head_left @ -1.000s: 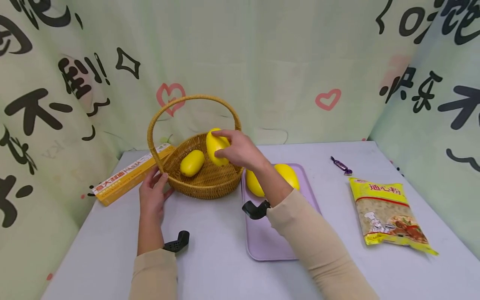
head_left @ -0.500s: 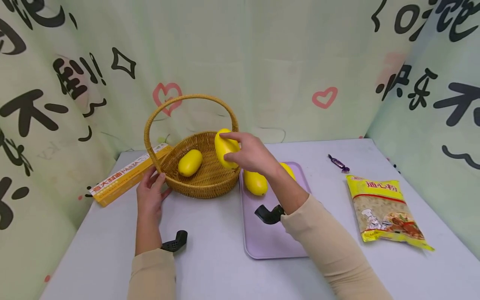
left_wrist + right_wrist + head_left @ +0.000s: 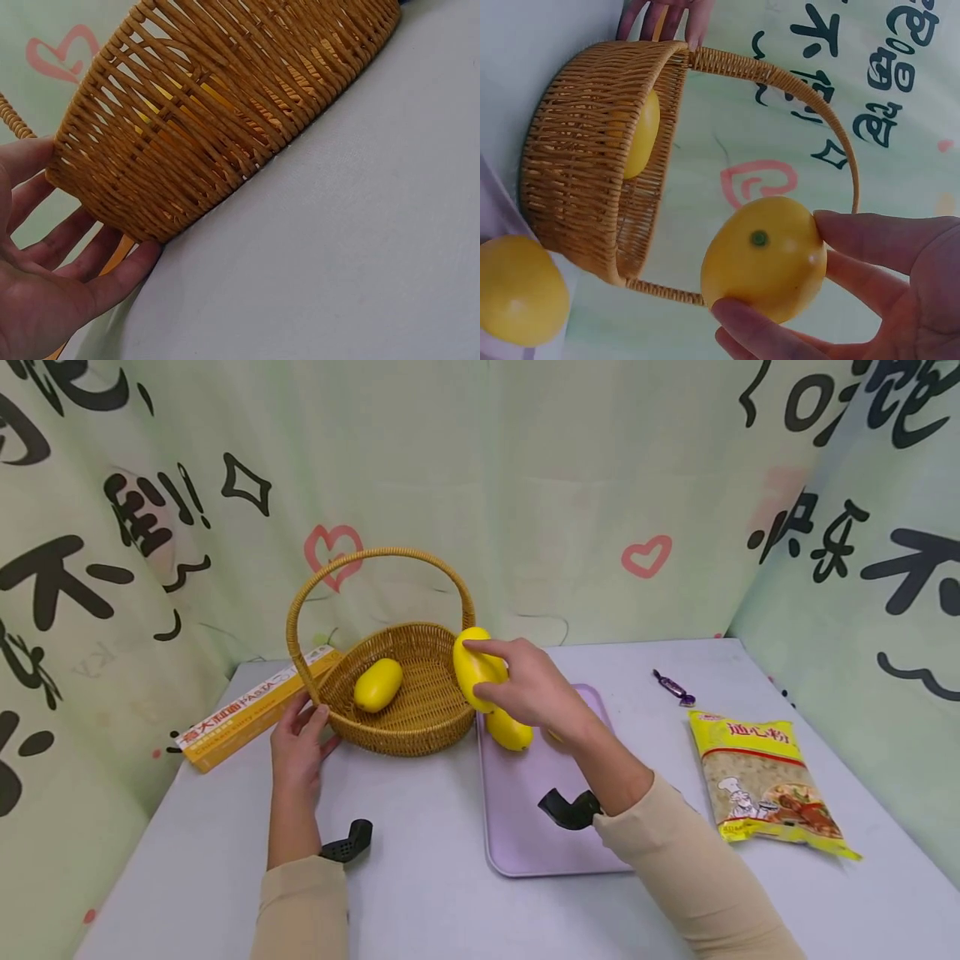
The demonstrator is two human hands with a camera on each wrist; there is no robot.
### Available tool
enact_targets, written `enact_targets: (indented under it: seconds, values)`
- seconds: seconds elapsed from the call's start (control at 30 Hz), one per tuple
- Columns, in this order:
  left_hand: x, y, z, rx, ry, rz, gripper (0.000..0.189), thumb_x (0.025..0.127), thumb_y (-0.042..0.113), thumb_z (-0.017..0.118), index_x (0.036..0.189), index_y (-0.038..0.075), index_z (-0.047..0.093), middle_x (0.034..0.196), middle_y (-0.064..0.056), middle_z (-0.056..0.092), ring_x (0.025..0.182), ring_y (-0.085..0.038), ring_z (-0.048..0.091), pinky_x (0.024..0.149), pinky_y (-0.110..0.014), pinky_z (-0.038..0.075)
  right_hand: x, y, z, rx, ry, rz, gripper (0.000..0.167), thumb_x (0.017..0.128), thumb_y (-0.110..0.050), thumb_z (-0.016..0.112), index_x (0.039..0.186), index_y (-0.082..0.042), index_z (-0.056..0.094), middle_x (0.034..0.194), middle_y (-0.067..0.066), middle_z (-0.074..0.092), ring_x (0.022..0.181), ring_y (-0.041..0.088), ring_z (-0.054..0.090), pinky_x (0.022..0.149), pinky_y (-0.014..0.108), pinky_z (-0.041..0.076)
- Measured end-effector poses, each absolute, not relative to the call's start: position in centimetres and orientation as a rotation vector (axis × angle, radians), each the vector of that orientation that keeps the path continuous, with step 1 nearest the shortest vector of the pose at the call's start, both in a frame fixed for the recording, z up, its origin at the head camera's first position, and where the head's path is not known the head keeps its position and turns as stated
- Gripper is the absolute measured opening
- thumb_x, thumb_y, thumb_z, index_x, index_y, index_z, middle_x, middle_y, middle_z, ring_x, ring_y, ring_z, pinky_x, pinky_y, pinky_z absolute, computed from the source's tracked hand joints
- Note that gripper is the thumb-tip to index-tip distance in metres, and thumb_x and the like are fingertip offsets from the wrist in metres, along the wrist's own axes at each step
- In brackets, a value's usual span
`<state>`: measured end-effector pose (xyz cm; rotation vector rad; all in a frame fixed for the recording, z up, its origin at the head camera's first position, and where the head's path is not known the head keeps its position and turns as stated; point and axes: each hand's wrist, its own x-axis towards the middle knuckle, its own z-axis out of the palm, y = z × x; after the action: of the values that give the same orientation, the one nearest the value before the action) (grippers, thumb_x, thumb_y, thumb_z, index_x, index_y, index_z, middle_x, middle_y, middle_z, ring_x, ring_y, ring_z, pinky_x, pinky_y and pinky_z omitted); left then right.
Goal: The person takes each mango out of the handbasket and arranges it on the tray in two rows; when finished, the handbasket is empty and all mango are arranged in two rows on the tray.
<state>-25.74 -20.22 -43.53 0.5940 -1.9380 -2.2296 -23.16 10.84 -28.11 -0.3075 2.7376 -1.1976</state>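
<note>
My right hand (image 3: 528, 681) pinches a yellow mango (image 3: 474, 664) between thumb and fingers, up by the basket's right rim. The right wrist view shows the green stem spot on this held mango (image 3: 769, 259). My left hand (image 3: 298, 752) grips the left side of the wicker basket (image 3: 408, 742), and in the left wrist view its fingers spread along the woven wall (image 3: 187, 127). One mango (image 3: 378, 685) lies inside the basket. On the purple tray (image 3: 540, 835) another mango (image 3: 510, 732) sits below my right hand, which mostly hides a further yellow piece.
A long orange pasta box (image 3: 247, 714) lies behind the left hand, angled beside the basket. To the right are a purple-wrapped candy (image 3: 673, 687) and a yellow-topped bag of pasta (image 3: 768, 785). A printed curtain (image 3: 555, 510) hangs behind the table.
My right hand has moved rightward with the mango, from over the basket to its right rim and the tray's far left corner. The left hand stays on the basket.
</note>
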Motion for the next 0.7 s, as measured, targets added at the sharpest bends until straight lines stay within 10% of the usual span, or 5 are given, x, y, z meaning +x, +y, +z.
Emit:
enact_targets:
  seconds: [0.37,0.7]
  values:
    - [-25.7,-20.3,-43.7,0.618,-1.935,-2.227,0.052,0.106,0.034,0.058,0.155,0.044,0.042,0.162,-0.002,0.04,0.145,-0.023,0.045,0.113,-0.049,0.049,-21.8,12.9,-29.7,-0.372,2.868,-0.945,0.058,0.095,-0.016,0.069,0.151,-0.021,0.055,0.149,0.02,0.053,0.127,0.033,0.052,0.097,0.045,0.05]
    - [-25.8,-20.1,-43.4,0.603,-1.927,-2.24,0.052,0.107,0.032,0.058,0.155,0.043,0.043,0.162,-0.002,0.04,0.146,-0.023,0.045,0.114,-0.049,0.048,-19.4,14.0,-31.5,-0.383,2.897,-0.819,0.055,0.095,-0.015,0.07,0.149,-0.018,0.058,0.137,0.016,0.063,0.108,0.029,0.056,0.08,0.036,0.052]
